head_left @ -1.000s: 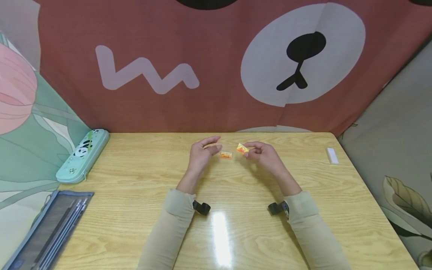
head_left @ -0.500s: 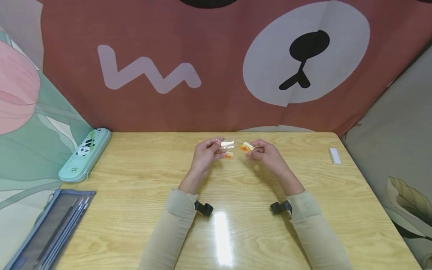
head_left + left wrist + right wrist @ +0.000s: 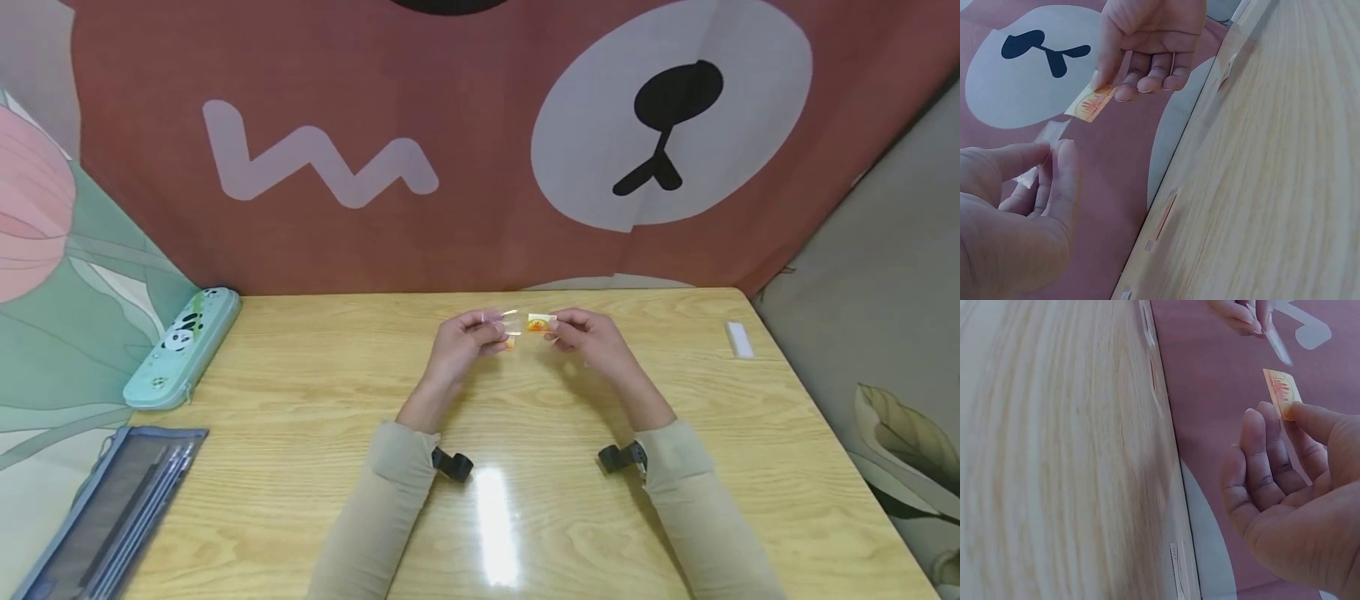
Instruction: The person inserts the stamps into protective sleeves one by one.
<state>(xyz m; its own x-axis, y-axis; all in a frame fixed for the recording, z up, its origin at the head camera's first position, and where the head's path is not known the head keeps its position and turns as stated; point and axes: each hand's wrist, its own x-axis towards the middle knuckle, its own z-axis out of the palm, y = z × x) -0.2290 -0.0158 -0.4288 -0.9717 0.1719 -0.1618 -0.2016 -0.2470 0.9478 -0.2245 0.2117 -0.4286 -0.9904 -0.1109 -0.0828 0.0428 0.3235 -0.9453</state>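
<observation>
My left hand [image 3: 459, 348] pinches a small clear plastic sleeve [image 3: 512, 322] between thumb and fingers, and it shows as a shiny transparent strip [image 3: 1054, 132] in the left wrist view. Facing it, my right hand [image 3: 591, 340] pinches a small flat yellow-and-orange packet [image 3: 538, 322] by one end. The right wrist view shows the packet's serrated edge and red-orange print [image 3: 1282, 390], with the other fingers loosely curled below. Sleeve and packet are raised over the far part of the table, their ends close together. A second orange piece [image 3: 511, 342] lies below my left fingers, partly hidden by them.
At the table's left stand a mint panda pencil case [image 3: 183, 350] and a dark mesh pouch [image 3: 123, 500] with pens inside. A small white block [image 3: 739, 340] lies near the right edge. A reddish bear-print curtain [image 3: 337, 242] borders the table's back.
My left hand has moved slightly right, its fingers closing in, and the clear sleeve has come into sight. My right hand has turned the packet from slanted to level, facing the sleeve.
</observation>
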